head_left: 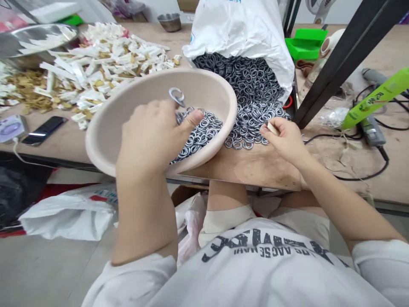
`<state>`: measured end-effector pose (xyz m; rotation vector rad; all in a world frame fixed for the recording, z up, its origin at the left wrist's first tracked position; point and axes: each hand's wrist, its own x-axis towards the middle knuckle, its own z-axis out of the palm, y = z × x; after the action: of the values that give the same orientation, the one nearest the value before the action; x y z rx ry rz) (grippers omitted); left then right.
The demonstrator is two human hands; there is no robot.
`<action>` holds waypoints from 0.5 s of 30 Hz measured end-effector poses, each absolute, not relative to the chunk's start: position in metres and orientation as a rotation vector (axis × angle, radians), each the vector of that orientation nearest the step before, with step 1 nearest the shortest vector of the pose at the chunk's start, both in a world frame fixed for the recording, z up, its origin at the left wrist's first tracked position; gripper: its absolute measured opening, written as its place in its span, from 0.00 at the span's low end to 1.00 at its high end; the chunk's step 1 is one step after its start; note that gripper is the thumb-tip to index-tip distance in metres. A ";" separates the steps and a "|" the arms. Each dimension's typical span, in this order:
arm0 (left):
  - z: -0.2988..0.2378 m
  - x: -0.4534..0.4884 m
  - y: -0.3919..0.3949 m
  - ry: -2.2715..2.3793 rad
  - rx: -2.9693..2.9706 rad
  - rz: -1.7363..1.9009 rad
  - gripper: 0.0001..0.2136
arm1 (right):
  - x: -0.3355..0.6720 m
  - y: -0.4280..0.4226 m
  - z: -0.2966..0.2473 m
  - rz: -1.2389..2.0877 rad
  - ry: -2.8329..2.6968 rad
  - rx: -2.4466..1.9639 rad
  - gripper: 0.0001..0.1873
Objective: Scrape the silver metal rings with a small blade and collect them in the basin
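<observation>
My left hand point(153, 132) is closed over the near side of a tilted beige bowl point(128, 111), pinching metal rings, one of which point(177, 96) sticks up above my fingers. More grey metal rings point(204, 128) lie in the bowl. My right hand point(283, 136) rests on the table edge, fingers pinched on a small pale piece point(271, 127), right beside a heap of rings point(252, 94) spilling out of a white sack point(243, 30).
A pile of white and tan strips point(96, 64) covers the table's left. A metal basin point(35, 36), a phone point(44, 130), a black post point(345, 55), a green tool point(377, 98), cables and green trays point(305, 42) stand around. White bags point(67, 211) lie on the floor.
</observation>
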<state>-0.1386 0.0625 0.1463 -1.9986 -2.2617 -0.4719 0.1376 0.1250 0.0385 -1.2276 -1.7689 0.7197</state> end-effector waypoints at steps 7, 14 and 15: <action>0.132 -0.111 0.045 -2.097 -2.103 -0.174 0.28 | 0.130 0.152 0.031 0.577 -1.867 -1.245 0.15; 0.126 -0.128 0.008 -2.305 -1.777 0.086 0.12 | 0.132 0.156 0.028 0.344 -2.035 -1.241 0.19; 0.125 -0.139 0.006 -2.310 -1.709 -0.033 0.12 | 0.129 0.157 0.028 0.288 -2.101 -1.243 0.18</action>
<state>-0.1386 0.0058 0.1251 -1.7088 -2.3095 -0.0334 0.1286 0.1575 0.0276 -1.2428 -2.1006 0.2879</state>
